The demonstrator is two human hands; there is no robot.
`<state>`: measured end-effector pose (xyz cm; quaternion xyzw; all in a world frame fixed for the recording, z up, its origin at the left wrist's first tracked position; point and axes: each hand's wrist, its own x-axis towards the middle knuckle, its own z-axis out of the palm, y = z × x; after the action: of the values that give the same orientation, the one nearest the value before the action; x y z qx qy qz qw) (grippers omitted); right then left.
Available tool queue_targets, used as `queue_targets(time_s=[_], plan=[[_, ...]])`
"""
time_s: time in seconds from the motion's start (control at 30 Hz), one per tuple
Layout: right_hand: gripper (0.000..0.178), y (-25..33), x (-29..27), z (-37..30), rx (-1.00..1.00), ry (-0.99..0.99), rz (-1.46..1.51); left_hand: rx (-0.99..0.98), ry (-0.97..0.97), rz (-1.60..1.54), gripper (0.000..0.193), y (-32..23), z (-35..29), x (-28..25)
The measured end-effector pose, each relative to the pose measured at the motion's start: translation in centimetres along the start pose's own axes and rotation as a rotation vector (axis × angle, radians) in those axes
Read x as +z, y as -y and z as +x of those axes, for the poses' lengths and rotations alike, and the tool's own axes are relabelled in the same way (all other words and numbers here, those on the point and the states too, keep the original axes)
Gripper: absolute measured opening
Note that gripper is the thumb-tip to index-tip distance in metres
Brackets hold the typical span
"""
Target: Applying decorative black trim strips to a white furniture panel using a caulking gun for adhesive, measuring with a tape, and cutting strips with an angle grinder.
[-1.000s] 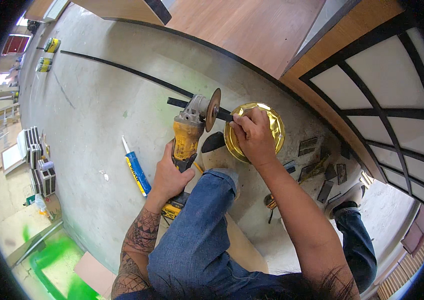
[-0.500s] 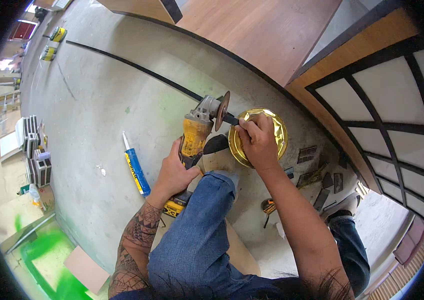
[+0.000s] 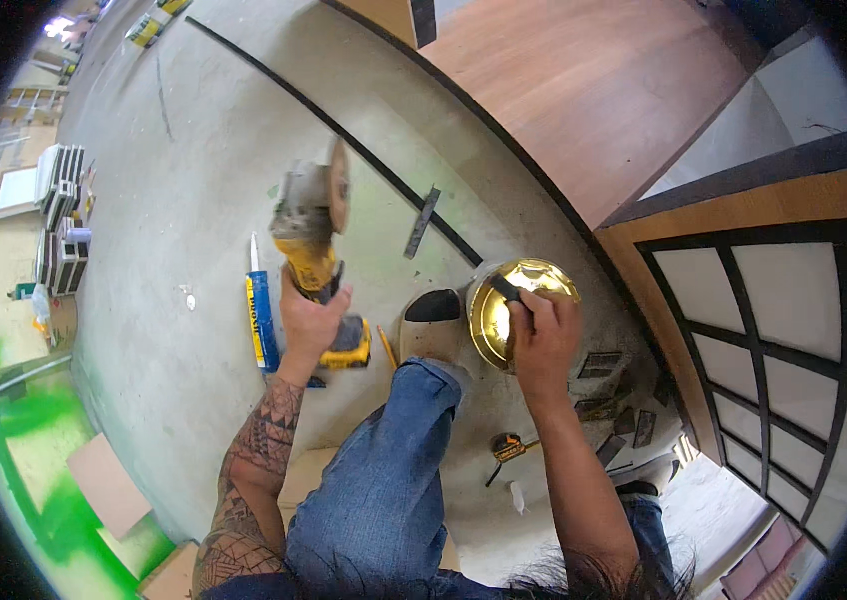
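My left hand (image 3: 312, 325) is wrapped round the body of a yellow and grey angle grinder (image 3: 306, 255). The grinder is smeared by motion, its brown disc (image 3: 340, 188) at the far end, apart from my right hand. Over a round tin with a shiny gold top (image 3: 490, 325), my right hand (image 3: 547, 340) pinches a short black strip piece (image 3: 506, 287). A long thin black strip (image 3: 334, 125) lies across the floor and runs up to the tin. Another short dark piece (image 3: 423, 224) rests across it.
A blue sealant cartridge (image 3: 263, 320) and a pencil (image 3: 387, 346) lie near the grinder. Dark offcuts (image 3: 601, 365) and a tape measure (image 3: 509, 447) are scattered at right. Beyond stands a wooden cabinet with a black-gridded white panel (image 3: 789, 270). Stacked boards (image 3: 64, 225) stand at left.
The grinder has swung left, its disc now well away from the black piece in my right hand. A short dark piece now shows on the floor strip. The whole view has shifted.
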<state>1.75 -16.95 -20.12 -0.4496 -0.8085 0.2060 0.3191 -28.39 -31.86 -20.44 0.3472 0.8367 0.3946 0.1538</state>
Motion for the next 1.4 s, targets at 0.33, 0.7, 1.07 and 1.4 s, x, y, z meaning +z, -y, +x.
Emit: queue_targets(time_s=[0.33, 0.7, 1.07, 1.4], plan=[[0.022, -4.2, -4.9, -9.3, 0.504, -0.195, -0.03, -0.129, -0.318, -0.215, 0.042, 8.7, 4.4, 1.1], [0.024, -13.1, -2.5, -22.5, 0.644, 0.148, -0.318, -0.12, -0.299, -0.332, 0.038, 9.6, 4.4, 1.5], [0.03, -13.2, -2.5, -24.3, 0.937, -0.051, 0.094, -0.608, -0.391, -0.31, 0.059, 12.5, -2.2, 5.4], [0.022, -4.4, -6.5, -11.8, 0.613, -0.301, 0.161, 0.063, 0.056, 0.149, 0.045, 7.2, 3.3, 16.6]])
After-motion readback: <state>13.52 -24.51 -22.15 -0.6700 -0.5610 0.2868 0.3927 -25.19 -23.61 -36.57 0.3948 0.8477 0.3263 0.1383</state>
